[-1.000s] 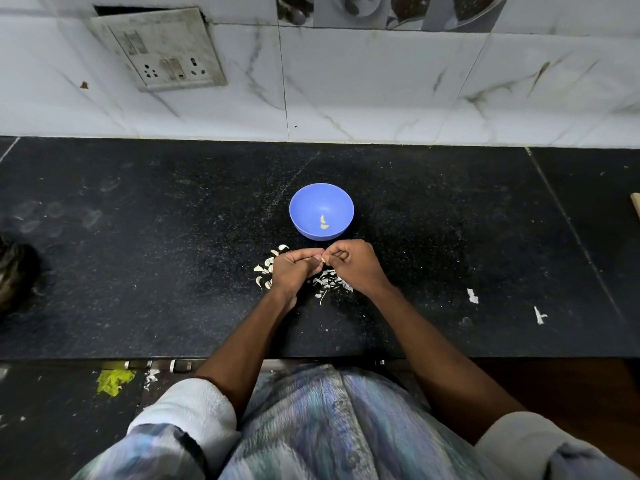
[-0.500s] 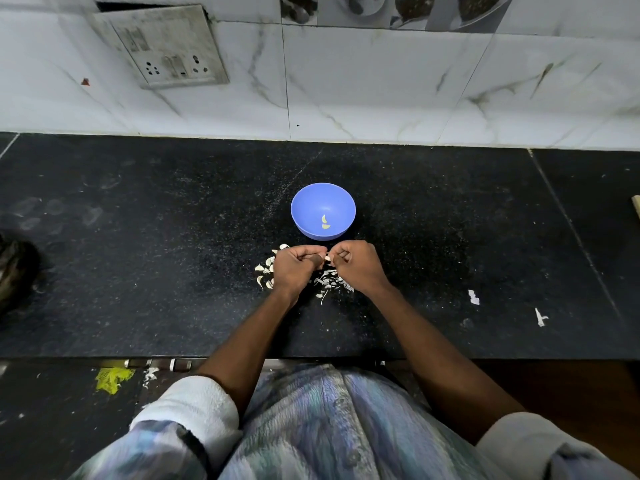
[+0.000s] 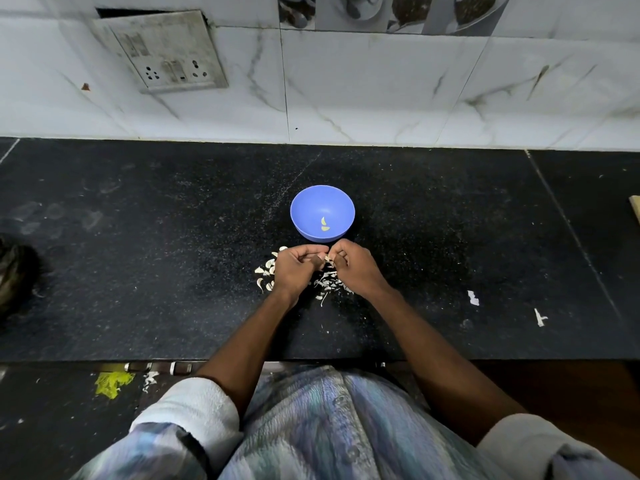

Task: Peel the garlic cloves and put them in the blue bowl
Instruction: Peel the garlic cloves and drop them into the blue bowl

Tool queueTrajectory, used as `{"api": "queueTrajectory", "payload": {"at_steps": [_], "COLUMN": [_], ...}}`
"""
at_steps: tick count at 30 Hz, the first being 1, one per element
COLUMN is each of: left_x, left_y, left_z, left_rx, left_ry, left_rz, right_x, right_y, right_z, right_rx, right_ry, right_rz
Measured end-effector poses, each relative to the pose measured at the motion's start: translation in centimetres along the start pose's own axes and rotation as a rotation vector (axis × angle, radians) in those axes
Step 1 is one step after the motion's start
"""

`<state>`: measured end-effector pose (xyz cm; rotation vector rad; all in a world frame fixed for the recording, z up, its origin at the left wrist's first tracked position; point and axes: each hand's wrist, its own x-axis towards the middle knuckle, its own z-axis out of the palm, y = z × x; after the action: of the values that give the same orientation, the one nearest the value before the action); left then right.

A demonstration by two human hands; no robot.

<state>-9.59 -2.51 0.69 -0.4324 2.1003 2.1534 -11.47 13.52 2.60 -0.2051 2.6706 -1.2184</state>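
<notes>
I pinch a clove (image 3: 328,260) between my left hand (image 3: 297,270) and right hand (image 3: 358,270), just short of the bowl (image 3: 304,221), peeling it I judge; next I must strip the skin and drop it beside the two inside.

A blue bowl (image 3: 322,213) is seen upright on the black counter, just beyond the fingertips of both hands. Two pale yellow peeled garlic cloves (image 3: 324,225) are held in its bottom, close together. A small clove (image 3: 329,260) is pinched between the fingers of the left hand (image 3: 297,269) and the right hand (image 3: 358,268); its details cannot be told. Whitish unpeeled cloves (image 3: 266,273) are scattered just left of the left fingers, and papery skins (image 3: 328,284) lie beneath the fingers.
</notes>
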Motion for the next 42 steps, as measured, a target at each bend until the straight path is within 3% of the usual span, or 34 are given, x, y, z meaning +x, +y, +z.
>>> {"api": "queueTrajectory", "payload": {"at_steps": [6,11,18,21,25,34,42], "left_x": [-0.1,-0.3,-0.3,-0.3,-0.5,-0.4,-0.6], "left_y": [-0.1,-0.1,0.3,0.4,0.3,0.1,0.2], "left_z": [-0.3,-0.4,-0.1,0.1,0.2,0.2,0.0], "left_rx": [-0.030,-0.092,-0.260,-0.271,-0.281,-0.156,0.085], "left_ry": [-0.067,-0.103,-0.034,0.002,0.021,0.007,0.013], "left_rz": [-0.022,-0.082,-0.203,-0.211,-0.198,-0.139,0.045], "right_x": [-0.2,0.0,0.1,-0.1,-0.3,0.0,-0.3], "right_y": [0.2,0.1,0.4,-0.1,-0.8,-0.5,-0.8], "right_z": [0.4,0.0,-0.2,-0.3,-0.1,-0.3,-0.5], "right_rx": [-0.027,-0.012,0.041,0.156,0.181,0.152,0.216], "right_ry": [-0.013,0.086,0.146,0.099,0.156,0.188,0.160], "right_rz": [-0.003,0.036,0.100,0.071,0.055,0.133,0.138]}}
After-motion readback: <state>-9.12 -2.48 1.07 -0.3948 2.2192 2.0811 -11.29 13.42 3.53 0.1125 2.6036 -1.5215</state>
